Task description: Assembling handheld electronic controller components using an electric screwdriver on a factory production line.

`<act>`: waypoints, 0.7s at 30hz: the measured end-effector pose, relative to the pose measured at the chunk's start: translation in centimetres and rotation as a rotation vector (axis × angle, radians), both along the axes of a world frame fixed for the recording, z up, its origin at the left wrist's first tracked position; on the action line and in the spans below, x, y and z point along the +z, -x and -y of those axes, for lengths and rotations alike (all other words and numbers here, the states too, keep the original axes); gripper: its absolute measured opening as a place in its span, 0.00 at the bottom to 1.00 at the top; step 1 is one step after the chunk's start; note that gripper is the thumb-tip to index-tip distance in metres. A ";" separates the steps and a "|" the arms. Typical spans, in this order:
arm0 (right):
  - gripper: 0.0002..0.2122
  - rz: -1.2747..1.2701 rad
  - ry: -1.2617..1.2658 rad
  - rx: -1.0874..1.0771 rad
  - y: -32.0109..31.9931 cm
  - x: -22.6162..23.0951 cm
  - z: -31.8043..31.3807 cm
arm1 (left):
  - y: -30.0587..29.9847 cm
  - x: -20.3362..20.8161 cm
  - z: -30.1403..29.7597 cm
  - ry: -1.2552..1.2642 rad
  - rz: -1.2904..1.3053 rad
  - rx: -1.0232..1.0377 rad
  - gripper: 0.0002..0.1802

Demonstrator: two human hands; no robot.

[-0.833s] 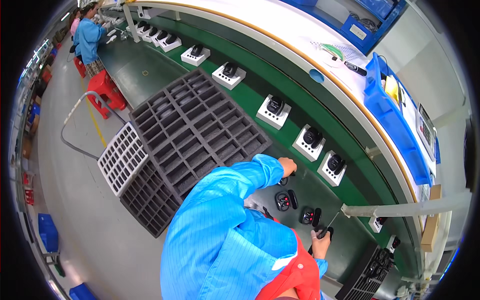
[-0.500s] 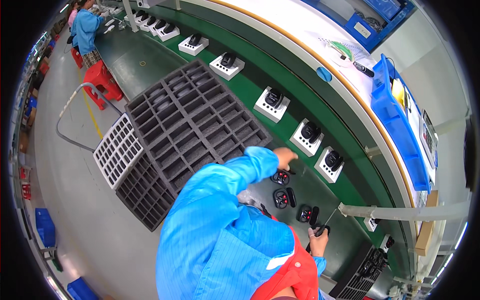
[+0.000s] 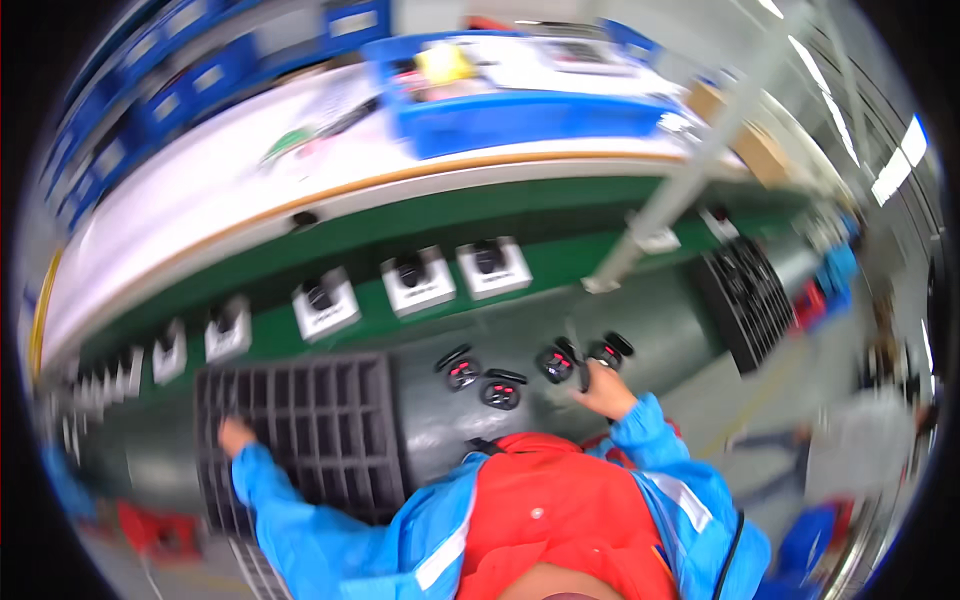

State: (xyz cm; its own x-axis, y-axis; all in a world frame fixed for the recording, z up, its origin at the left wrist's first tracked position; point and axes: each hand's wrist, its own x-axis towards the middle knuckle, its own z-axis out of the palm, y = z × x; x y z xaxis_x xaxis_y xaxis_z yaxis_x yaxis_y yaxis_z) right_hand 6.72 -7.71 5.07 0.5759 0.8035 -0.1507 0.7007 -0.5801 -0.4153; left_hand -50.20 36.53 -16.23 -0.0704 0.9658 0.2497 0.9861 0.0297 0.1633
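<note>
My left hand (image 3: 236, 437) reaches over the left side of a dark foam tray (image 3: 395, 440) divided into rectangular compartments. Motion blurs its fingers, so I cannot tell whether it grips anything. My right hand (image 3: 606, 392) is closed around a slim dark tool (image 3: 583, 374) that points away from me, its kind unclear. Beside that tool lie two open black earbud cases, one left (image 3: 555, 364) and one right (image 3: 606, 353), with red spots inside. Two more open cases, one farther left (image 3: 462, 371) and one nearer me (image 3: 502, 393), rest on the dark green bench.
A row of white boxes (image 3: 415, 285) carrying black items runs along the back ledge. Another dark tray (image 3: 745, 300) with black items stands at the right, past a pale post (image 3: 655, 215). A blue bin (image 3: 500, 125) sits on the upper shelf.
The view has swung round to the right. My left hand has moved from beside the earbud cases to the foam tray. My right hand stays by the cases with the slim tool.
</note>
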 end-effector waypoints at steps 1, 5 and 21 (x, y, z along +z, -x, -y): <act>0.22 -0.040 0.018 -0.019 -0.3 0.4 -0.1 | -1.2 0.1 -0.3 0.029 0.090 0.028 0.10; 0.21 -0.054 -0.019 -0.085 1.3 1.7 0.5 | -0.6 2.2 -1.9 0.046 0.080 0.048 0.15; 0.20 -0.120 -0.080 -0.009 4.5 0.8 -0.4 | 3.2 3.1 -2.3 0.216 -0.163 -0.065 0.20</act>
State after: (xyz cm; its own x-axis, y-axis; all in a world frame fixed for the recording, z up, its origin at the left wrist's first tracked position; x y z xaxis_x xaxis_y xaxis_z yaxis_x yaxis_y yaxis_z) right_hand 2.25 -7.34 5.85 0.5650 0.8105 -0.1546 0.6378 -0.5479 -0.5413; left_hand -53.36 38.83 -13.12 0.0174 0.9990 0.0402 0.9998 -0.0173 -0.0012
